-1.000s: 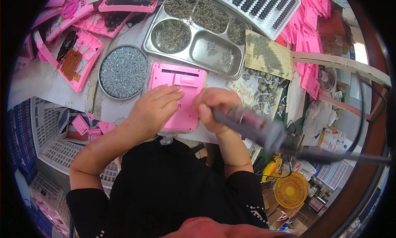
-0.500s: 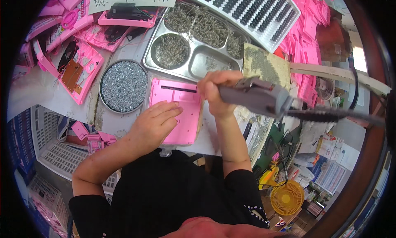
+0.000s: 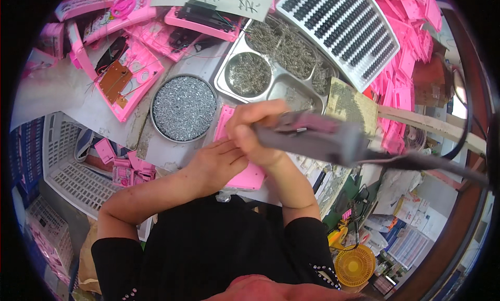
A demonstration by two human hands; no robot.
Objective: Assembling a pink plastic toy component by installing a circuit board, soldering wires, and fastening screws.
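Observation:
A grey powered screwdriver [image 3: 310,138] lies almost level in my right hand [image 3: 256,133], its cord trailing off to the right. My right fingers are wrapped round its front end, above a flat pink plastic panel [image 3: 249,179]. My left hand [image 3: 217,166] rests on the panel with fingers stretched out. Its fingertips meet my right hand and are partly hidden beneath it. The tool's tip is hidden as well. Left of the panel stands a round dish [image 3: 152,111] full of small silvery screws [image 3: 185,108].
Beyond the panel sits a metal compartment tray [image 3: 222,78] holding springs. A white rack [image 3: 364,81] with rows of black pieces stands behind it. Opened pink casings [image 3: 125,82] with wires lie left; pink parts [image 3: 411,56] are heaped right. A yellow basket [image 3: 355,264] is lower right.
My right hand and the screwdriver have come left over the panel, against my left hand. The whole view has shifted, so the table's things appear further right.

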